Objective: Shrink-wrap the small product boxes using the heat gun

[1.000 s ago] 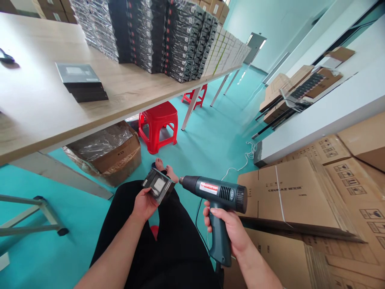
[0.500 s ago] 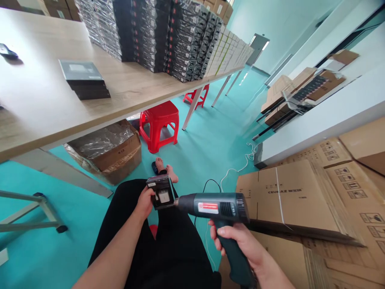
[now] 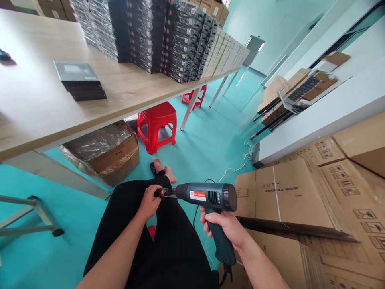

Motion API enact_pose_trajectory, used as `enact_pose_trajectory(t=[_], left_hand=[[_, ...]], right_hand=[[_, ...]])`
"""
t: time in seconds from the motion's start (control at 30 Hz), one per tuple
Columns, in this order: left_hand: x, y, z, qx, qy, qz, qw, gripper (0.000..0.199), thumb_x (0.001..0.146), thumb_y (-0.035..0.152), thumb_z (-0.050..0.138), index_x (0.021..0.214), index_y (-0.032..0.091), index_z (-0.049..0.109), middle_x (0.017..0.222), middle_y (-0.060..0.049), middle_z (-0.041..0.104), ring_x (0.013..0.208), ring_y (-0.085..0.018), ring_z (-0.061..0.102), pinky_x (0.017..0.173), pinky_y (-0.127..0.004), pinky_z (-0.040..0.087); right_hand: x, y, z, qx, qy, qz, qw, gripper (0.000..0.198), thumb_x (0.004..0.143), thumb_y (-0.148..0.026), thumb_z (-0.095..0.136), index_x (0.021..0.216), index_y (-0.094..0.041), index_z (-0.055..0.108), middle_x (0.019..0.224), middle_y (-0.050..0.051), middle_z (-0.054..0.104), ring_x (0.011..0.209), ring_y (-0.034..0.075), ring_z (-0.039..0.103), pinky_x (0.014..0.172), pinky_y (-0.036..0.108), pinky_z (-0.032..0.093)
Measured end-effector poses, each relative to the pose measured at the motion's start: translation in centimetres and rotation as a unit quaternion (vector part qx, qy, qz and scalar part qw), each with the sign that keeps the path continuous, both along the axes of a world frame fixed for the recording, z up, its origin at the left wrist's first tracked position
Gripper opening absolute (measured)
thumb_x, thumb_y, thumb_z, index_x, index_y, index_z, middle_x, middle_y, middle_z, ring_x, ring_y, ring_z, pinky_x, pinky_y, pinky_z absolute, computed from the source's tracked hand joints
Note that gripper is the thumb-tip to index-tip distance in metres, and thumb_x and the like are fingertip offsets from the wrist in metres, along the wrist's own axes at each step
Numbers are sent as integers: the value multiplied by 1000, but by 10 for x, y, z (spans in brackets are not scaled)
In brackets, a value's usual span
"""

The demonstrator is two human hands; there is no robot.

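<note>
My right hand [image 3: 224,226] grips the handle of a dark green heat gun [image 3: 207,196] with a red label, its nozzle pointing left. My left hand [image 3: 148,202] holds a small black wrapped box [image 3: 164,193] over my lap; the box is turned edge-on, right at the nozzle tip. I sit with black trousers, and my bare feet [image 3: 162,170] rest on the teal floor.
A long wooden table [image 3: 36,108] at the left carries a short pile of black boxes [image 3: 80,80] and tall stacks of wrapped boxes [image 3: 168,36]. Red stools [image 3: 156,124] and an open carton [image 3: 102,150] sit under it. Flat cardboard cartons [image 3: 300,200] lie at my right.
My left hand has turned the small box from face-up to edge-on and lowered it. The heat gun has stayed aimed at it, shifting slightly left and up.
</note>
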State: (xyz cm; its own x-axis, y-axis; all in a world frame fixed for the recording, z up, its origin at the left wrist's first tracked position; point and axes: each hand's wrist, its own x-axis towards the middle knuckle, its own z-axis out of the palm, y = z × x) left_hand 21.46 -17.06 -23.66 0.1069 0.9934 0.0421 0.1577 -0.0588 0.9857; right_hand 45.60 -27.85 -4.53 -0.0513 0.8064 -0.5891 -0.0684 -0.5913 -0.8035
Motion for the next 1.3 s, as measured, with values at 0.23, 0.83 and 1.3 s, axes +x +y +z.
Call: enact_pose_trajectory(t=[0.23,0.83,1.3], left_hand=[[4,-1,9,49,69,-26,996,35,63,6,53,90,25,65,101,-6,58,102,-28,48,100,-42,27],[1,-1,2,40,45,-4,998,36,63,5,53,90,25,66,103,-6,57,104,-27,48,100,-42,28],[0,4,2,-155,-203,78,964,38,52,1,60,85,19,66,89,-3,61,94,-24,55,90,-34,42]], right_hand=[[-11,-1,1,7,14,7,1000,31,77,-30,61,103,-13,64,87,8,63,66,14,59,57,25,49],[-1,-2,3,5,-28,33,999,30,77,-31,62,101,-14,66,86,7,65,65,15,59,56,26,49],[23,-8,7,-11,23,-45,999,32,77,-30,61,103,-12,63,86,8,63,66,14,58,54,24,48]])
